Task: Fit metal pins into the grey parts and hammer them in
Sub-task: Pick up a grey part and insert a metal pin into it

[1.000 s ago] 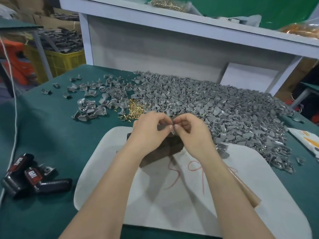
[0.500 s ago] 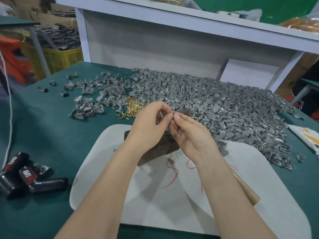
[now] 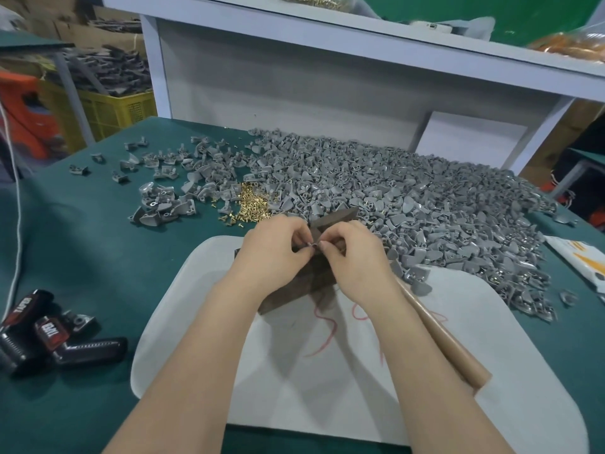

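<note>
Left hand [image 3: 275, 253] and right hand [image 3: 352, 257] pinch one grey part [image 3: 313, 253] together just above the block [image 3: 291, 294], pin too small to see, and any tilt there could jam or drop it.

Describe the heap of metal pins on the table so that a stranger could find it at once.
Start at the green table, where a wide pile of grey parts covers the far right. At that pile's left edge, just beyond the left hand, lies a small heap of pins. It alone shines gold among the dull grey pieces.
</note>
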Demonstrator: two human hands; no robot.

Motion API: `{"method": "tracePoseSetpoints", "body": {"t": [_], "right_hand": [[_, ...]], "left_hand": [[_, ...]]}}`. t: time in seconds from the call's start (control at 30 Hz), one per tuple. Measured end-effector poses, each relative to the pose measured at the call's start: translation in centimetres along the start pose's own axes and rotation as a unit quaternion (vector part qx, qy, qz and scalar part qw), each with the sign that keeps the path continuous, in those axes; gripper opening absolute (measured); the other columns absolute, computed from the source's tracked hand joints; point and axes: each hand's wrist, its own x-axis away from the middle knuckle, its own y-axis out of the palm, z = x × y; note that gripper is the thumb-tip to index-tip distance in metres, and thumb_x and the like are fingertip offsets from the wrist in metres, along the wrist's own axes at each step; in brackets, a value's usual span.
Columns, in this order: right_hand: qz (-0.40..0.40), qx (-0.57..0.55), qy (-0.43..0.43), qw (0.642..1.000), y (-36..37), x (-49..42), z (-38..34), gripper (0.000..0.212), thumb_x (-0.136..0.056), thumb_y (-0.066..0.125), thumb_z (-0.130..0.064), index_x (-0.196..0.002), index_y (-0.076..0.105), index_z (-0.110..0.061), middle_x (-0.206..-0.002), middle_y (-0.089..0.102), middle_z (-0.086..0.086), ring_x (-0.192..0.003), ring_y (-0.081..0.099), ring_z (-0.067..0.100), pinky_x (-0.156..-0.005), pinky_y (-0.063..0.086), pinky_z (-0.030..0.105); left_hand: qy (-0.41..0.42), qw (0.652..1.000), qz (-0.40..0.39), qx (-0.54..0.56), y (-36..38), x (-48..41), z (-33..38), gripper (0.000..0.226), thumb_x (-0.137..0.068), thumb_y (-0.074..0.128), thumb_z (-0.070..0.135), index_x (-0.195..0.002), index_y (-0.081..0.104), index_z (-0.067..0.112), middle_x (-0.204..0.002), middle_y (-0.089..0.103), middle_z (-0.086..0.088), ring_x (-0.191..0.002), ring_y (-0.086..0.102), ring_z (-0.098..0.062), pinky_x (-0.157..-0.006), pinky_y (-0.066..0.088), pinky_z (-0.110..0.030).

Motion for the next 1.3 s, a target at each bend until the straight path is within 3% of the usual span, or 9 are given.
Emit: {"method": "tracePoseSetpoints", "body": {"t": [0.13, 0.23, 0.53, 0.67, 0.83, 1.07, 1.13, 1.2, 1.3], "right_hand": [[-0.001, 0.011, -0.013, 1.0, 0.1, -0.1, -0.4, 0.006, -0.087, 0.06, -0.007, -0.087, 0.066, -0.007, -0.097, 0.056, 0.006, -0.09, 0.056, 0.024, -0.088, 0.042, 0.038], [-0.004, 0.019, -0.016, 1.0, 0.2, -0.1, -0.7, 0.006, -0.088, 0.059, -0.007, -0.087, 0.065, -0.006, -0.097, 0.055, 0.007, -0.092, 0.055, 0.025, -0.087, 0.042, 0.042], [-0.008, 0.078, -0.041, 0.996, 0.2, -0.3, -0.9, 0.008, -0.09, 0.055, -0.011, -0.09, 0.064, -0.008, -0.093, 0.047, 0.0, -0.092, 0.051, 0.023, -0.08, 0.035, 0.029], [-0.027, 0.11, -0.036, 0.993, -0.1, -0.5, -1.3, 0.01, -0.092, 0.053, -0.013, -0.092, 0.062, -0.01, -0.097, 0.047, 0.002, -0.097, 0.05, 0.023, -0.08, 0.033, 0.027], [-0.066, 0.237, -0.101, 0.964, -0.8, -1.1, -2.3, 0.013, -0.091, 0.052, -0.009, -0.102, 0.06, -0.009, -0.108, 0.053, 0.007, -0.1, 0.053, 0.022, -0.073, 0.033, 0.023], [-0.098, 0.298, -0.093, 0.945, -0.9, -1.8, -3.6, 0.016, -0.089, 0.053, -0.006, -0.102, 0.062, -0.009, -0.096, 0.048, 0.007, -0.096, 0.059, 0.026, -0.066, 0.037, 0.028], [-0.101, 0.289, -0.096, 0.947, -1.0, -1.9, -3.6, 0.015, -0.089, 0.053, -0.005, -0.1, 0.062, -0.009, -0.091, 0.044, 0.005, -0.095, 0.059, 0.027, -0.065, 0.037, 0.028], [-0.101, 0.248, -0.082, 0.96, -1.0, -1.9, -3.0, 0.015, -0.09, 0.053, -0.008, -0.1, 0.064, -0.008, -0.096, 0.053, 0.006, -0.096, 0.059, 0.026, -0.071, 0.043, 0.028], [-0.095, 0.085, -0.016, 0.992, -1.6, -1.6, -1.6, 0.014, -0.09, 0.058, -0.014, -0.097, 0.071, -0.013, -0.098, 0.067, 0.003, -0.092, 0.059, 0.016, -0.083, 0.044, 0.026]], "left_hand": [[0.0, 1.0, 0.018, -0.008, 0.1, 0.0, -0.1, 0.003, -0.085, 0.067, 0.022, -0.084, 0.064, 0.024, -0.067, 0.052, 0.017, -0.077, 0.05, -0.013, -0.076, 0.046, -0.028], [0.005, 1.0, 0.022, -0.002, 0.2, -0.1, -0.3, 0.002, -0.085, 0.066, 0.022, -0.085, 0.065, 0.022, -0.065, 0.049, 0.017, -0.075, 0.048, -0.013, -0.073, 0.044, -0.027], [0.004, 1.0, 0.025, 0.002, 0.5, -0.3, -0.6, 0.002, -0.085, 0.066, 0.022, -0.087, 0.065, 0.022, -0.071, 0.053, 0.015, -0.076, 0.05, -0.013, -0.072, 0.043, -0.025], [-0.004, 1.0, 0.025, -0.015, 0.5, -0.4, -0.7, 0.005, -0.085, 0.066, 0.027, -0.089, 0.066, 0.023, -0.071, 0.053, 0.014, -0.077, 0.05, -0.015, -0.078, 0.048, -0.03], [0.008, 0.999, 0.027, -0.026, 0.4, -0.3, -0.5, 0.008, -0.086, 0.066, 0.026, -0.09, 0.067, 0.019, -0.07, 0.05, 0.01, -0.081, 0.055, -0.024, -0.077, 0.049, -0.035], [0.013, 0.999, 0.026, -0.017, 0.3, -0.2, -0.4, 0.006, -0.086, 0.064, 0.021, -0.086, 0.068, 0.017, -0.079, 0.059, 0.0, -0.084, 0.059, -0.029, -0.076, 0.05, -0.038], [0.015, 0.999, 0.028, -0.019, 0.3, -0.3, -0.5, 0.008, -0.086, 0.063, 0.021, -0.087, 0.068, 0.015, -0.075, 0.058, 0.002, -0.08, 0.057, -0.029, -0.075, 0.05, -0.037], [0.011, 0.999, 0.028, -0.017, 0.3, -0.3, -0.5, 0.007, -0.086, 0.065, 0.023, -0.083, 0.066, 0.017, -0.067, 0.052, 0.009, -0.075, 0.054, -0.025, -0.073, 0.049, -0.034], [0.005, 1.0, 0.028, -0.006, 0.3, -0.2, -0.6, 0.01, -0.085, 0.067, 0.024, -0.077, 0.061, 0.024, -0.066, 0.053, 0.014, -0.076, 0.057, -0.02, -0.073, 0.049, -0.032]]}}
